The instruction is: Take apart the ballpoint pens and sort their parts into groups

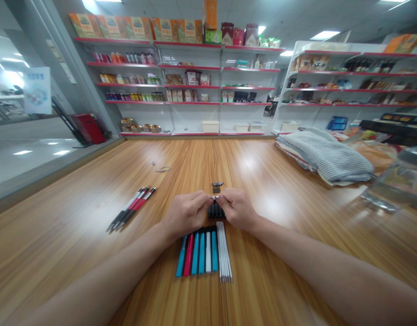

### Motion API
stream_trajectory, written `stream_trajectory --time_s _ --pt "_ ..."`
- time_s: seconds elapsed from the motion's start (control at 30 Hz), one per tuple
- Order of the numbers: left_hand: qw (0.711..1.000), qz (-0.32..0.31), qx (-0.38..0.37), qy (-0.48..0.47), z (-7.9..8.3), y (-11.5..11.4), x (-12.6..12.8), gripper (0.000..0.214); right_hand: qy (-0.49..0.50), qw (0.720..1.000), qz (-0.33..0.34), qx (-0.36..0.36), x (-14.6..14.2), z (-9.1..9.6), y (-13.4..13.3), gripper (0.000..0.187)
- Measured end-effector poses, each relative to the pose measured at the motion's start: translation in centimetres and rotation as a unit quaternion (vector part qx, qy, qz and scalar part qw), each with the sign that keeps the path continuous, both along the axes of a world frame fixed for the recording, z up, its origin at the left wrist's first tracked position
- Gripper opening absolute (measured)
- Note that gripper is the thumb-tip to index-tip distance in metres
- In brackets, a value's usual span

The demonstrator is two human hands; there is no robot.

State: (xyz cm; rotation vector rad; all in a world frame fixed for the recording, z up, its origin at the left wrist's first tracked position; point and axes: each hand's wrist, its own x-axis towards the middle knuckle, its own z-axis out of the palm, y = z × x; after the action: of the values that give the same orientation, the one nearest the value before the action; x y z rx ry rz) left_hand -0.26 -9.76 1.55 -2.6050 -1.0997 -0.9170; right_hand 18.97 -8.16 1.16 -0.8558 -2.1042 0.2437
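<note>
Over the middle of the wooden table, my left hand (pixel 189 209) and my right hand (pixel 238 208) meet with thumbs and fingertips pinched. A small silvery pen part (pixel 214 198) shows between them; its exact kind is too small to make out. Just below the fingertips lie several black pen grips (pixel 215 211), partly covered by my hands. Beyond my fingers is a little group of metal pen parts (pixel 217 186). Nearer to me, teal, pink and white pen barrels (pixel 198 253) are lined up beside a bundle of thin whitish refills (pixel 224 253).
Several whole pens (pixel 131 209) lie at left, with a thin loop (pixel 163 169) and a tiny object (pixel 153 163) farther back. At right are folded striped cloths (pixel 330 154) and a clear glass jar (pixel 395 181). Stocked shelves (pixel 191 86) stand behind the table.
</note>
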Motion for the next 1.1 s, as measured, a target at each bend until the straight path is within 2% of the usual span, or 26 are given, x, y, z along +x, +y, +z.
stream_trajectory --time_s 0.17,0.33,0.47,0.73,0.97,1.1 --pt "0.996 -0.005 -0.055 -0.068 0.10 -0.06 0.36 0.029 -0.002 0.999 0.008 0.031 -0.10 0.11 -0.06 0.040" --pt "0.998 -0.017 -0.010 -0.055 -0.30 0.29 -0.06 0.016 0.012 1.000 -0.021 0.004 0.04 -0.11 -0.01 0.041" --pt "0.999 0.014 0.017 -0.032 -0.38 0.35 -0.14 0.018 0.007 1.000 -0.014 -0.010 0.02 -0.24 0.00 0.041" --pt "0.998 0.047 0.007 -0.036 -0.24 0.12 -0.03 0.027 0.004 0.999 0.002 0.042 0.00 -0.23 0.29 0.036" --pt "0.998 0.056 0.035 -0.012 -0.07 0.12 0.15 0.018 0.030 0.999 -0.015 -0.026 -0.18 -0.34 0.24 0.042" --pt "0.997 0.075 -0.001 -0.028 -0.08 0.02 0.10 0.024 -0.001 1.000 -0.003 0.023 -0.27 -0.52 0.20 0.038"
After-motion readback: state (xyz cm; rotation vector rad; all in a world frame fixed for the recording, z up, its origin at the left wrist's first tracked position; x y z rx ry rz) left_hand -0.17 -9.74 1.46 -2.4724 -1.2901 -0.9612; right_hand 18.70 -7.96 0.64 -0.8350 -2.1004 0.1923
